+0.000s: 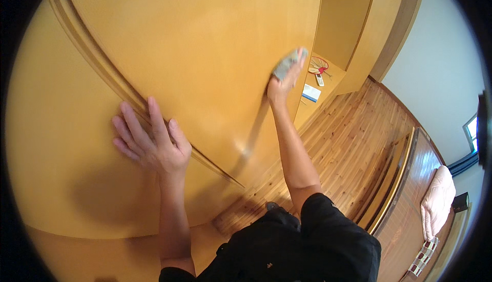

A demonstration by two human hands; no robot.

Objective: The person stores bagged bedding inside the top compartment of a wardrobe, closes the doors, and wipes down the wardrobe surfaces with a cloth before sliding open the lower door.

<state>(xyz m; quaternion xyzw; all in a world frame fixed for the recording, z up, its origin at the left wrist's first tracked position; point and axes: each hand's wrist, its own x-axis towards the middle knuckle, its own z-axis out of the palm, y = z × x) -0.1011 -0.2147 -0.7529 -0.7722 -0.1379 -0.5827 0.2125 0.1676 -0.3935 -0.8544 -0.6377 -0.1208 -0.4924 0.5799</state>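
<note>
A grey cloth (286, 66) is held in my right hand (286, 78), pressed near the right edge of a yellow wooden wardrobe door (200, 51). The hand and cloth are slightly blurred. My left hand (157, 139) lies with spread fingers across the vertical seam between this door and the left wooden panel (77, 136). It holds nothing. Shadows of my arms fall on the wood.
Right of the door, an open shelf (330, 76) holds a red-rimmed hand fan (318, 65), a white remote control (319, 80) and a blue-and-white booklet or box (311, 92). Beyond the plank floor (334, 128) stands a bed (411, 205) with a pale pink quilt (438, 201).
</note>
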